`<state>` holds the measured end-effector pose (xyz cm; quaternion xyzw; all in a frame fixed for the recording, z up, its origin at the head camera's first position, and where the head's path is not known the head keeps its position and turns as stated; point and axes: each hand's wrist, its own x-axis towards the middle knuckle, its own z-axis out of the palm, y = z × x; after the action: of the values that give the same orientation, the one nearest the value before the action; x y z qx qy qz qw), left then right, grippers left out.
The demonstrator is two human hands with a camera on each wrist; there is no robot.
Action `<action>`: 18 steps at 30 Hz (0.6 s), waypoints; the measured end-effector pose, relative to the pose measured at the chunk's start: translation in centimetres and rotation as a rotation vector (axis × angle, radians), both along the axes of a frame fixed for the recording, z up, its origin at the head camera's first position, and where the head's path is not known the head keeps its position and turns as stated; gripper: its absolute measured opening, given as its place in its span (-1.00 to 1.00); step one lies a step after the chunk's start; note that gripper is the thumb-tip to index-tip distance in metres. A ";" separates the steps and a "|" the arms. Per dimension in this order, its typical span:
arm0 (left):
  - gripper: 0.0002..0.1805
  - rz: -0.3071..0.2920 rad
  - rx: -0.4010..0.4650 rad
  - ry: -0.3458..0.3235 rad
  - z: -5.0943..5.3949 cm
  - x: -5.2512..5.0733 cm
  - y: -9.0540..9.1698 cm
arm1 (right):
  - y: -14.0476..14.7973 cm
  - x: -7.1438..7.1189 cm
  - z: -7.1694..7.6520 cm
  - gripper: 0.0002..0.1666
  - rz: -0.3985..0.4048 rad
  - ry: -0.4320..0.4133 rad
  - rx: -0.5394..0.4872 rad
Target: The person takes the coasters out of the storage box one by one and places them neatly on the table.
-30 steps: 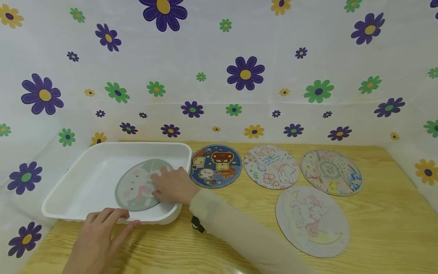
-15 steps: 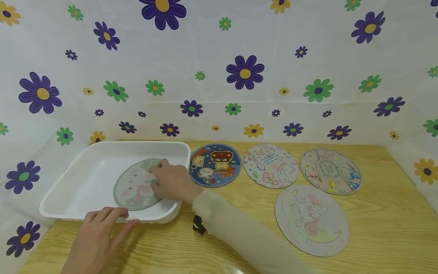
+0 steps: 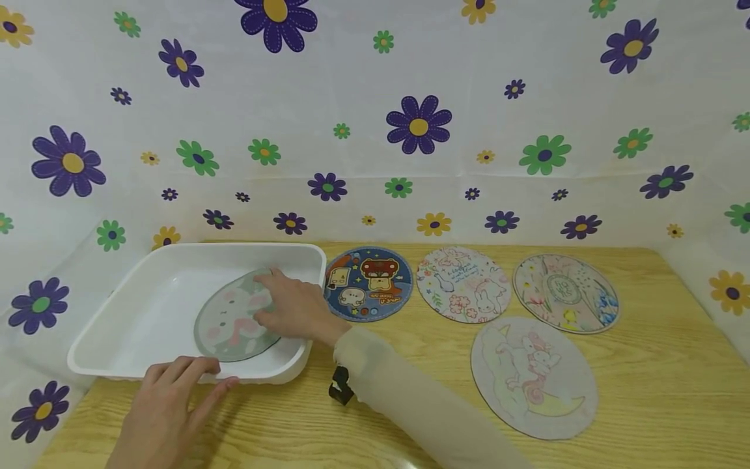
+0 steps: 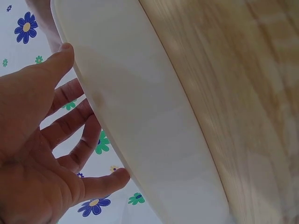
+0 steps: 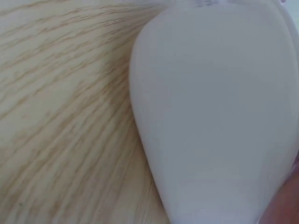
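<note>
In the head view, a grey-green round mat with a pale cartoon animal and pink patches lies in a white tray. My right hand reaches over the tray's right wall and holds the mat's right edge between thumb and fingers; that edge looks slightly raised. My left hand holds the tray's near rim. In the left wrist view, the left thumb lies against the tray's outer wall, with several fingers behind the rim. The right wrist view mostly shows the tray's outside, hiding the grip.
Right of the tray, a dark blue round mat, a white rabbit-print mat and a floral mat lie in a row. A pale moon-print mat sits nearer on the wooden table. A flowered cloth hangs behind.
My right hand has shifted slightly, its fingers moving to the mat's upper right edge, which now looks a little lifted. The left hand stays on the tray rim.
</note>
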<state>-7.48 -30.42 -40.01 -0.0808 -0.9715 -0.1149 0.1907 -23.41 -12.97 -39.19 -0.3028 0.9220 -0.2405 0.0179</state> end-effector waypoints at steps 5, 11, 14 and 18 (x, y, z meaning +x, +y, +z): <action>-0.71 -0.026 0.002 0.049 -0.1 0.0 -0.1 | -0.2 0.0 0.3 -0.19 0.004 -0.063 0.019; -0.70 -0.025 0.005 0.038 0.0 0.0 -0.1 | -0.5 -0.1 0.3 -0.29 0.002 -0.049 0.098; -0.70 -0.010 0.002 0.013 0.1 0.0 0.0 | -0.6 -0.1 0.2 -0.48 -0.001 -0.015 0.132; -0.70 0.007 -0.001 -0.014 0.0 0.1 0.1 | -0.7 -0.2 -0.1 -0.70 0.011 0.040 0.167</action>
<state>-7.37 -30.30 -39.98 -0.0765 -0.9732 -0.1143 0.1845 -23.58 -13.63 -39.28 -0.3100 0.9374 -0.1566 0.0257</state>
